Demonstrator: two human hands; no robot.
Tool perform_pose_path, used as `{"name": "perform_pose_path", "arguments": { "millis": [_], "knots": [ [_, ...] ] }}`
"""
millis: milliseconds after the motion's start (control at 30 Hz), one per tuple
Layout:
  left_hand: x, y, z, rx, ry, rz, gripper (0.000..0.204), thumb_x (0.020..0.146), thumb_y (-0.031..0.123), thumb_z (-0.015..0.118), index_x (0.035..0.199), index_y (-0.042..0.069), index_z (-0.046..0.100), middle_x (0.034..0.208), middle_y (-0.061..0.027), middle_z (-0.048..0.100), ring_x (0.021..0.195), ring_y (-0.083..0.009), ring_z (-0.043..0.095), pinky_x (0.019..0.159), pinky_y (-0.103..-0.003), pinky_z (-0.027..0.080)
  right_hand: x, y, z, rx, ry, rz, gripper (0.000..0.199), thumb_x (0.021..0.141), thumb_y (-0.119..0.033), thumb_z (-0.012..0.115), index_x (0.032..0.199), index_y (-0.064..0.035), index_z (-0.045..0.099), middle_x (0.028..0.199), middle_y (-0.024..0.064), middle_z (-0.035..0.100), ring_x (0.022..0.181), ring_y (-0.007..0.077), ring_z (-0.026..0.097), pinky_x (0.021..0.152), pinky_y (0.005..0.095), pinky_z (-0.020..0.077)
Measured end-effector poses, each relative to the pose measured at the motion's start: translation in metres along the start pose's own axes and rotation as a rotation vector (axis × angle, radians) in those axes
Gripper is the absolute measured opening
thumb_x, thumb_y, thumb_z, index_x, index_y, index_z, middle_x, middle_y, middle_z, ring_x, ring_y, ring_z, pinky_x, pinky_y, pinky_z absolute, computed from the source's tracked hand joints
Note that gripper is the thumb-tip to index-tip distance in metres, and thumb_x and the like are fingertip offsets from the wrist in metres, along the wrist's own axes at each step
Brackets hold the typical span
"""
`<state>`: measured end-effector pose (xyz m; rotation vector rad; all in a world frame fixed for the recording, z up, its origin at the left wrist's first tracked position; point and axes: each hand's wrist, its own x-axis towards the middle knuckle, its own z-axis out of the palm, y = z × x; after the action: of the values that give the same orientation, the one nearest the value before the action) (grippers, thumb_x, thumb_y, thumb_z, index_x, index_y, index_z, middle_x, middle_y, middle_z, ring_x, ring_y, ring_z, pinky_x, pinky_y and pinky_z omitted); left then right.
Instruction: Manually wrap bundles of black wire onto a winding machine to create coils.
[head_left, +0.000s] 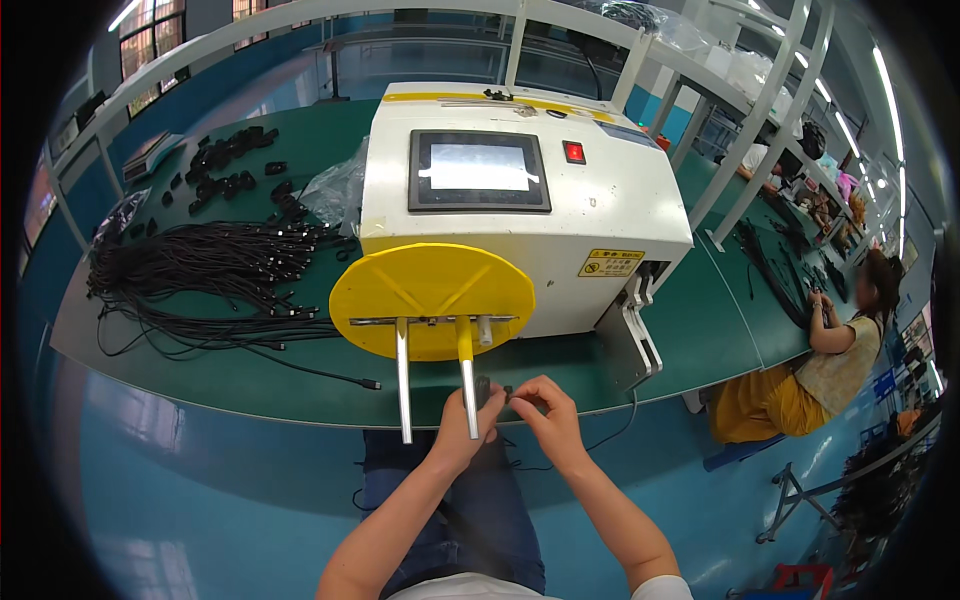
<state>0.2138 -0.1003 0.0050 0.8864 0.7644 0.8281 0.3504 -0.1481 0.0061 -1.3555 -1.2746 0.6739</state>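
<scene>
My left hand (466, 428) is closed around a black cable (484, 389) near the table's front edge, partly behind the yellow-sleeved prong of a winding machine. Close by on the right, my right hand (550, 418) pinches the cable's small black end (508, 393) between thumb and fingers. How the cable runs inside my left hand is hidden. Just above both hands stands the machine's yellow disc (425, 285), from which a bare silver prong (404, 385) and the yellow-sleeved prong (465, 345) stick out toward me.
The white machine body (540, 255) carries a lit screen (480, 167) and a red switch (574, 152). A metal bracket (632, 345) juts out at its right. Left lie a heap of black cables (200, 262) and small black parts (225, 165). A co-worker (848, 350) sits far right.
</scene>
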Motion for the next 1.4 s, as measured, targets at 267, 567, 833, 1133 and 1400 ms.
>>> {"name": "perform_pose_path", "arguments": {
  "millis": [267, 567, 833, 1133, 1400],
  "knots": [
    [0.009, -0.013, -0.009, 0.250, 0.081, 0.157, 0.010, 0.088, 0.012, 0.059, 0.089, 0.004, 0.054, 0.063, 0.0010, 0.045, 0.049, -0.0062, 0.040, 0.043, -0.021, 0.034, 0.007, -0.002, 0.006, -0.154, 0.097, -0.065, 0.009, 0.075, -0.005, 0.067, 0.080, -0.0006, 0.060, 0.082, 0.0086, 0.055, 0.075, 0.0226, 0.055, 0.065, 0.0315, 0.0437],
    [0.013, -0.018, -0.021, 0.301, 0.069, 0.134, 0.012, 0.088, 0.013, 0.058, 0.090, 0.001, 0.053, 0.065, 0.0002, 0.046, 0.050, -0.0065, 0.043, 0.043, -0.021, 0.034, 0.044, 0.024, -0.028, -0.941, 0.207, -0.366, 0.013, 0.072, -0.005, 0.068, 0.083, -0.0035, 0.062, 0.078, 0.0098, 0.051, 0.076, 0.0290, 0.049, 0.066, 0.0370, 0.0401],
    [0.001, -0.007, -0.021, 0.233, -0.011, 0.062, 0.014, 0.088, 0.013, 0.058, 0.092, 0.001, 0.053, 0.065, 0.0002, 0.046, 0.050, -0.0067, 0.042, 0.043, -0.022, 0.034, 0.018, 0.008, 0.003, -0.177, -0.106, -0.031, 0.011, 0.085, -0.012, 0.059, 0.092, -0.0033, 0.060, 0.083, 0.0056, 0.059, 0.078, 0.0199, 0.053, 0.069, 0.0313, 0.0414],
    [-0.022, 0.012, -0.030, 0.025, -0.293, 0.013, 0.013, 0.088, 0.015, 0.058, 0.091, 0.003, 0.054, 0.072, -0.0009, 0.053, 0.058, -0.0076, 0.047, 0.049, -0.020, 0.033, 0.010, 0.008, 0.005, 1.005, -0.341, 0.730, 0.011, 0.089, -0.013, 0.056, 0.087, -0.0022, 0.057, 0.075, 0.0021, 0.054, 0.061, 0.0084, 0.046, 0.052, 0.0210, 0.0357],
    [-0.040, 0.012, -0.037, 0.250, -0.390, 0.035, 0.011, 0.084, 0.009, 0.060, 0.090, 0.004, 0.053, 0.074, -0.0044, 0.057, 0.057, -0.0156, 0.052, 0.048, -0.027, 0.039, -0.004, 0.008, 0.006, 0.936, -0.272, 0.774, 0.008, 0.086, -0.011, 0.058, 0.082, -0.0042, 0.055, 0.062, -0.0003, 0.048, 0.045, 0.0053, 0.035, 0.040, 0.0189, 0.0252]
  ]
}}
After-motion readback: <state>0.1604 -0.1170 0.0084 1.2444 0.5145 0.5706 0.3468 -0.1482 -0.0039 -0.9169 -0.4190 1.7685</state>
